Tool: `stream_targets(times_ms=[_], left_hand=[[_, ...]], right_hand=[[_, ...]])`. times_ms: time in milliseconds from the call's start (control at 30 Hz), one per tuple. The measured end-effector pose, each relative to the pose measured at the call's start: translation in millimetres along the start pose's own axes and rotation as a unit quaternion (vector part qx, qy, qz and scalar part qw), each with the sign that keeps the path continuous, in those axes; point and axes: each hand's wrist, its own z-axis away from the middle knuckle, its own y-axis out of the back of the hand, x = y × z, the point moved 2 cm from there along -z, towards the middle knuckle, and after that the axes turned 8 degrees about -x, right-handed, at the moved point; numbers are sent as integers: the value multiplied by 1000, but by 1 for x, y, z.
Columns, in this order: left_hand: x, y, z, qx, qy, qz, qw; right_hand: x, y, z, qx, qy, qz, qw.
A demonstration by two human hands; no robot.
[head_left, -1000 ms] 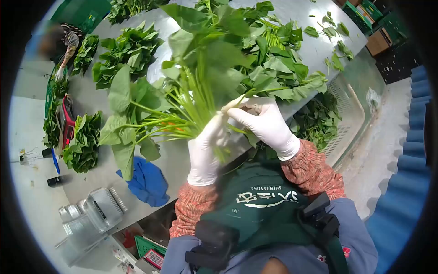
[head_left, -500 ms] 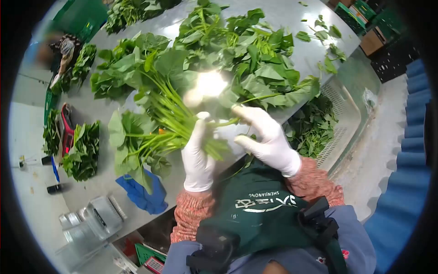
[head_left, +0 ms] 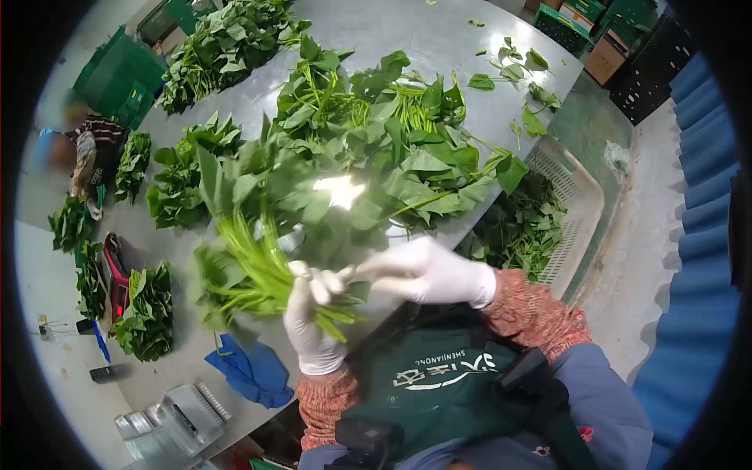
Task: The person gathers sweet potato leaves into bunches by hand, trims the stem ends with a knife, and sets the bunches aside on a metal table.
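My left hand (head_left: 312, 325), in a white glove, is closed around the stems of a bunch of leafy greens (head_left: 262, 270). The leaves point away to the upper left, and the cut stem ends stick out below my fingers. My gloved right hand (head_left: 431, 274) is beside it, its fingers pinched together at the left fingertips. What lies in that pinch is too small and blurred to make out. Beyond both hands, a loose pile of greens (head_left: 439, 160) is spread over the metal table (head_left: 431, 31).
A white slotted basket (head_left: 583, 192) with leaves stands at the table's right edge. Leftward are a red device (head_left: 117, 282), several bundles (head_left: 149, 313), a blue cloth (head_left: 254, 372) and clear plastic trays (head_left: 176, 419). Another person (head_left: 98, 149) is at the far left.
My right hand has gone from spread fingers to a pinch and moved left against my left hand. The held bunch is lower and slightly left; the camera view has shifted.
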Motion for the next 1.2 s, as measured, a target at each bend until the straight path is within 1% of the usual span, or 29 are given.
stream_targets(times_ms=[33,67,100,133,167,200,233,267,300,333,367,433,500,533,567,633,700,733,767,800,833,867,933,967,1067,1100,1133,1167,1200], left_hand=[[12,-2,1,18,-33,-66,997],[23,-10,2,72,-65,-136,986],[34,-17,4,126,-97,-204,966],[43,-21,4,141,-137,-275,941],[50,-22,4,155,-177,-345,909],[52,-20,0,148,-222,-341,901],[50,-21,-3,69,-198,-287,935],[47,-22,-5,-12,-171,-229,958],[43,-23,-7,-94,-143,-167,971],[36,-16,-8,-62,-126,-155,978],[33,-1,-7,-81,-79,-108,988],[29,11,-5,-48,-57,-103,992],[27,8,-8,-41,-75,-121,989],[26,6,-10,-39,-85,-131,987],[26,5,-11,-34,-79,-132,987],[26,4,-9,-22,-72,-133,988],[28,5,-6,-7,-66,-126,990],[30,6,-5,-1,-66,-127,990],[31,6,-4,6,-64,-129,990],[31,7,-3,19,-67,-133,989],[31,10,-2,27,-69,-122,990],[31,14,-1,33,-70,-110,991],[30,17,-1,23,-58,-91,994],[28,15,-1,24,-55,-86,994],[21,5,-6,4,-51,-98,994],[18,1,-7,1,-52,-92,994],[16,-3,-7,-3,-55,-87,995],[15,-6,-6,-7,-58,-84,995],[16,-5,-4,-3,-75,-91,993]], right_hand=[[-2,19,0,54,18,70,996],[1,42,3,108,38,129,985],[4,66,7,165,15,186,968],[7,92,11,204,-27,259,944],[15,117,12,245,31,405,880],[28,139,14,238,-39,480,844],[46,160,15,205,-71,579,785],[63,174,10,128,-215,602,758],[66,175,1,80,-132,633,759],[68,172,-12,33,-48,658,750],[69,172,-28,-18,38,679,733],[78,156,-54,-108,132,636,753],[72,144,-78,-181,180,644,722],[65,138,-86,-220,162,616,739],[62,135,-93,-222,159,576,770],[72,131,-100,-142,228,580,769],[68,137,-99,-89,157,554,813],[53,145,-96,-39,163,514,841],[37,154,-94,4,123,495,860],[42,171,-92,103,165,484,853],[43,192,-88,137,178,471,853],[25,207,-93,177,234,478,828],[-28,210,-97,238,81,485,838],[-46,212,-97,248,59,580,774],[-76,183,-112,176,-125,643,735],[-57,175,-122,157,-149,632,744],[-30,166,-131,112,-163,599,776],[-2,160,-136,65,-147,608,778],[14,161,-136,57,-105,540,833]])
